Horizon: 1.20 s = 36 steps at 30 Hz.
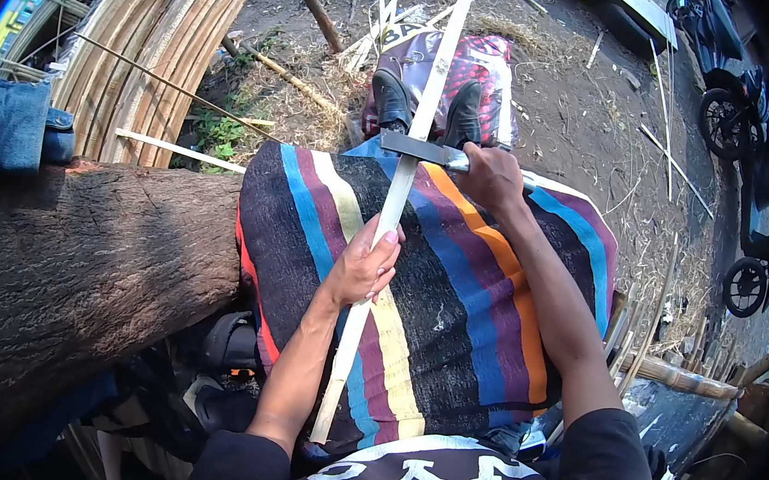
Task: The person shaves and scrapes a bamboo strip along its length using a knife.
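A long, pale wooden strip (pixel 427 105) runs from the top of the view down across my lap, its lower end near my shirt. My left hand (pixel 366 261) is closed around the strip at about its middle. My right hand (pixel 492 176) grips the handle of a broad-bladed knife (pixel 401 144). Its dark blade lies across the strip a little above my left hand; whether it cuts into the wood I cannot tell. Under both hands a striped cloth (pixel 449 339) covers my legs.
At my left lies a thick log (pixel 96 258), with a denim-clad leg (pixel 11 125) above it. Curved wooden strips (pixel 158 42) are stacked at upper left. My shoes (pixel 391 100) rest by a patterned sack (pixel 499 61). Motorbikes (pixel 725 115) stand at right, near bamboo poles (pixel 690 379).
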Available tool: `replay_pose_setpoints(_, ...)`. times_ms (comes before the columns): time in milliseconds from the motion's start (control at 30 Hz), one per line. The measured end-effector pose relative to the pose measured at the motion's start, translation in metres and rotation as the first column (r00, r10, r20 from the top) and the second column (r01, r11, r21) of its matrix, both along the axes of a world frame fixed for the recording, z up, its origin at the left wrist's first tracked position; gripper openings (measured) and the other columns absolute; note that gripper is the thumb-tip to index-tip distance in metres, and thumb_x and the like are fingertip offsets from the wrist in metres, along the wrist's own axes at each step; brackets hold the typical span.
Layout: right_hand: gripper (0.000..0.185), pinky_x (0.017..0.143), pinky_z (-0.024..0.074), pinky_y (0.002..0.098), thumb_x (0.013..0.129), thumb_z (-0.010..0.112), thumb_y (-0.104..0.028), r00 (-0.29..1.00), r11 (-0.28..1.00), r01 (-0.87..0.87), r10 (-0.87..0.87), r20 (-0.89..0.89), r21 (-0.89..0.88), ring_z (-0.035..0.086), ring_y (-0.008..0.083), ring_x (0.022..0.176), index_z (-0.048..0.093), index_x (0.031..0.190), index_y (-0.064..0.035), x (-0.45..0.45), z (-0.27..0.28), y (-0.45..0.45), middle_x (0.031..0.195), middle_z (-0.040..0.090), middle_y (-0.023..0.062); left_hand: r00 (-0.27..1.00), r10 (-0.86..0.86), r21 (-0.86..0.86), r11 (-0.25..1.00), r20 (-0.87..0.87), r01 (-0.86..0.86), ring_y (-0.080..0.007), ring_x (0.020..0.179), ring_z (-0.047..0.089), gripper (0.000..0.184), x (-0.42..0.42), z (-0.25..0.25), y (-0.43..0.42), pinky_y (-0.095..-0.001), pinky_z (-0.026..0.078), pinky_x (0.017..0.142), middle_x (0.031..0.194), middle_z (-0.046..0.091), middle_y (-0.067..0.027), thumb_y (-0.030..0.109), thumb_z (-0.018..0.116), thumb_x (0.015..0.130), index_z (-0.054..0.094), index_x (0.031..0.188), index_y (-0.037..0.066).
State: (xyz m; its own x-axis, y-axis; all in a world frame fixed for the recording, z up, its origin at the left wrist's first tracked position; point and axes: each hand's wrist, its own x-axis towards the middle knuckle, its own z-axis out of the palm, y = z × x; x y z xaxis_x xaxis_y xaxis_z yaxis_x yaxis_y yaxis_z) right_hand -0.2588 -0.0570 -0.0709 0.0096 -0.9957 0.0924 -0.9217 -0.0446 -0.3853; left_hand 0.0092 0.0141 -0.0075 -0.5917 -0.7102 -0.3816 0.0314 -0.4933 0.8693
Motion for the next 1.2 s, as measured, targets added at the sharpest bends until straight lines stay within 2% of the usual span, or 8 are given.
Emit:
replay_pose_setpoints(300, 0.025, 0.067, 0.054, 0.051, 0.078, 0.074, -0.028, 0.999, 0.999, 0.036, -0.036, 0.023, 0.0, 0.069, 0.0394, 0.075, 0.067, 0.086, -0.0057, -0.014, -0.005, -0.005, 0.076, 0.07, 0.0184, 0.999, -0.031, 0.042, 0.999, -0.028, 0.032, -0.0043, 0.038, 0.031, 0.025, 0.004, -0.004, 0.003, -0.021, 0.031, 0.034, 0.065, 0.035, 0.0038, 0.033, 0.038, 0.111, 0.043, 0.11, 0.008)
replay_pose_setpoints(433, 0.02, 0.064, 0.0542, 0.0485, 0.075, 0.072, -0.022, 0.967, 0.966, -0.252, 0.249, -0.047, -0.056, 0.07, 0.0364, 0.072, 0.068, 0.087, -0.0075, -0.002, 0.002, 0.008, 0.074, 0.07, 0.0174, 0.998, -0.045, 0.039, 0.998, -0.04, 0.047, -0.0042, 0.037, 0.031, 0.026, 0.004, -0.001, 0.006, -0.021, 0.031, 0.033, 0.065, 0.035, 0.0036, 0.033, 0.038, 0.111, 0.043, 0.11, 0.008)
replay_pose_setpoints(633, 0.014, 0.064, 0.0545, 0.0491, 0.076, 0.068, -0.017, 0.994, 0.997, 0.075, -0.073, 0.079, -0.029, 0.069, 0.0387, 0.071, 0.066, 0.084, -0.0065, -0.004, -0.004, 0.0, 0.073, 0.068, 0.0194, 0.999, -0.043, 0.042, 0.998, -0.023, 0.044, -0.0045, 0.037, 0.029, 0.028, 0.002, -0.006, 0.003, -0.0215, 0.031, 0.034, 0.066, 0.036, 0.0032, 0.035, 0.037, 0.111, 0.043, 0.111, 0.008)
replay_pose_setpoints(767, 0.016, 0.062, 0.0528, 0.0506, 0.076, 0.071, -0.021, 0.951, 0.937, -0.307, 0.306, -0.03, -0.166, 0.067, 0.0405, 0.068, 0.065, 0.083, -0.0078, -0.008, -0.011, 0.002, 0.07, 0.066, 0.0182, 0.996, -0.089, 0.062, 0.994, -0.01, 0.09, -0.0053, 0.037, 0.029, 0.028, 0.004, -0.002, 0.009, -0.0217, 0.032, 0.034, 0.066, 0.036, 0.0031, 0.035, 0.038, 0.111, 0.043, 0.111, 0.008)
replay_pose_setpoints(833, 0.021, 0.063, 0.0552, 0.0513, 0.083, 0.069, -0.026, 0.972, 0.971, 0.221, -0.212, 0.098, -0.092, 0.069, 0.0402, 0.072, 0.068, 0.087, -0.0062, -0.031, -0.016, -0.027, 0.075, 0.069, 0.0196, 0.994, -0.105, 0.058, 0.993, -0.023, 0.107, -0.0054, 0.037, 0.029, 0.026, 0.004, -0.002, 0.016, -0.0218, 0.031, 0.034, 0.065, 0.035, 0.0034, 0.034, 0.038, 0.111, 0.043, 0.111, 0.008)
replay_pose_setpoints(900, 0.021, 0.065, 0.0558, 0.0511, 0.084, 0.065, -0.024, 0.965, 0.966, 0.253, -0.256, -0.059, -0.049, 0.07, 0.0396, 0.071, 0.068, 0.09, -0.004, -0.043, -0.012, -0.028, 0.072, 0.068, 0.0211, 0.995, -0.099, 0.078, 0.992, 0.004, 0.098, -0.004, 0.036, 0.031, 0.025, 0.002, -0.003, 0.013, -0.0208, 0.03, 0.032, 0.062, 0.035, 0.0043, 0.031, 0.038, 0.111, 0.044, 0.111, 0.006)
replay_pose_setpoints(1033, 0.014, 0.063, 0.0532, 0.0511, 0.077, 0.068, -0.02, 0.972, 0.965, -0.236, 0.236, -0.022, -0.11, 0.068, 0.0417, 0.068, 0.063, 0.078, -0.0076, -0.018, -0.009, 0.006, 0.066, 0.065, 0.0198, 0.992, -0.099, 0.094, 0.99, -0.071, 0.106, -0.004, 0.036, 0.031, 0.024, 0.0, -0.002, 0.007, -0.0207, 0.03, 0.032, 0.062, 0.035, 0.0045, 0.03, 0.039, 0.111, 0.043, 0.111, 0.006)
replay_pose_setpoints(1200, 0.025, 0.07, 0.0562, 0.0529, 0.087, 0.065, -0.027, 0.888, 0.889, 0.453, -0.456, 0.058, 0.061, 0.07, 0.0441, 0.078, 0.071, 0.09, -0.0031, -0.064, -0.011, -0.034, 0.079, 0.07, 0.0252, 0.991, -0.132, 0.084, 0.987, -0.035, 0.135, -0.0043, 0.037, 0.03, 0.023, 0.003, -0.003, 0.015, -0.0215, 0.032, 0.033, 0.063, 0.035, 0.0046, 0.031, 0.04, 0.111, 0.043, 0.109, 0.008)
